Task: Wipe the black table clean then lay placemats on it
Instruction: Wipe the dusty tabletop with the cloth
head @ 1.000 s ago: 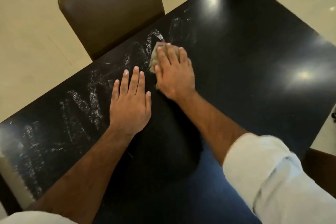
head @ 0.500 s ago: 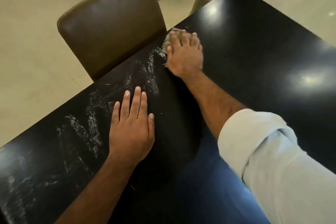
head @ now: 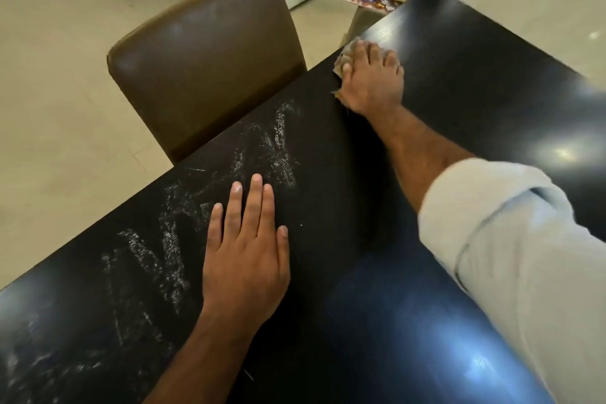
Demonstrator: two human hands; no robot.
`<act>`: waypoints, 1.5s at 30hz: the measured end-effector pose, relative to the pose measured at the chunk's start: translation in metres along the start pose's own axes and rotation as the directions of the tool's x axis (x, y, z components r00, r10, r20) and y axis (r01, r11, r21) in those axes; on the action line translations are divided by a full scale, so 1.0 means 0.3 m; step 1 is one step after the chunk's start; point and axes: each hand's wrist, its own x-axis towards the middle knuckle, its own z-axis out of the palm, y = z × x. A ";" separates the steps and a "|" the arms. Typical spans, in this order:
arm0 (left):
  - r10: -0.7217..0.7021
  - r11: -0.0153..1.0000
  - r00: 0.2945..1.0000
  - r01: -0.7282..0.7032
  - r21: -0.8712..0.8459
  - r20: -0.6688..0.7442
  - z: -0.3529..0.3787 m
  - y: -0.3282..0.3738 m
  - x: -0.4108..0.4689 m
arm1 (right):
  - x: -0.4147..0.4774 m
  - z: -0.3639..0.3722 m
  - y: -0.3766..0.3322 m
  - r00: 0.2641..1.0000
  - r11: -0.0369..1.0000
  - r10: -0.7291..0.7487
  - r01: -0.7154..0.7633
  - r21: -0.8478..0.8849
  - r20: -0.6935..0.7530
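Chalky white smears (head: 164,256) streaked the left part of the one glossy black table (head: 328,200); one brown padded chair (head: 210,65), smooth and leather-like, stood at its far edge; your left hand (head: 246,259) lay flat on the top, fingers straight and close together; your right hand (head: 370,82), fingers slightly spread, pressed one crumpled tan cloth (head: 346,54) onto the table's far edge, right of the chair.

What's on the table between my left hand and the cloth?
Head view: only white smudges on the black table lie between the left hand and the cloth the right hand presses.
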 end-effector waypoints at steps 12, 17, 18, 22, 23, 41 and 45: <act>-0.007 1.000 0.999 0.007 -0.023 0.038 -0.020 -0.002 -0.006 | -0.466 0.013 -0.085 0.925 0.925 -0.378 0.380 -0.023 0.043; -0.009 0.999 0.999 0.011 -0.047 0.034 -0.026 -0.003 -0.007 | -0.208 -0.009 -0.057 0.997 0.998 -0.060 0.060 -0.008 0.044; -0.017 0.997 1.000 0.019 -0.070 0.026 -0.028 -0.007 -0.009 | -0.189 -0.005 -0.105 0.996 0.997 -0.075 0.076 -0.015 0.043; -0.087 0.985 0.996 0.089 -0.146 0.020 -0.058 -0.047 -0.060 | -0.332 0.033 -0.322 0.954 0.954 -0.295 0.298 -0.039 0.057; -0.115 0.986 0.992 0.119 -0.116 0.044 -0.068 -0.063 -0.086 | -0.412 0.038 -0.358 0.934 0.935 -0.350 0.353 -0.042 0.066; -0.199 0.977 0.979 0.201 -0.065 0.035 -0.024 -0.096 -0.249 | -0.539 0.044 -0.343 0.959 0.959 -0.271 0.276 -0.058 0.079; -0.182 0.978 0.982 0.186 -0.096 0.047 -0.035 -0.092 -0.253 | -0.655 0.048 -0.484 0.865 0.867 -0.488 0.495 -0.051 0.115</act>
